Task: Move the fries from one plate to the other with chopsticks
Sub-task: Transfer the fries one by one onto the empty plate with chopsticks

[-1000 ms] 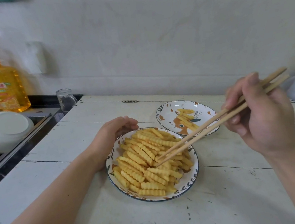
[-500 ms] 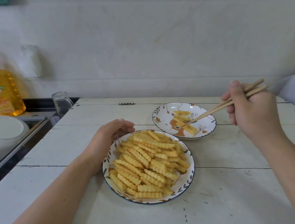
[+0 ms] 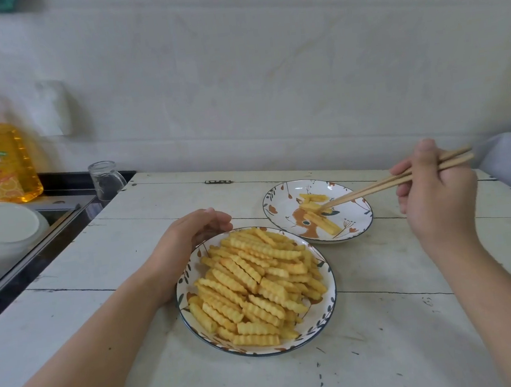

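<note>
The right hand (image 3: 436, 201) held chopsticks (image 3: 399, 179) nearly closed over the far plate (image 3: 359, 218); the fries (image 3: 251, 276) looked light, brittle, best pinched mid-length.

The right hand (image 3: 439, 201) holds chopsticks (image 3: 396, 180) tip-down among fries (image 3: 317, 215) on the far plate (image 3: 359, 223).

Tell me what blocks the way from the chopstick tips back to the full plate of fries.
Nothing visible. The chopsticks in the right hand reach the far plate; only bare table separates it from the full plate.
</note>
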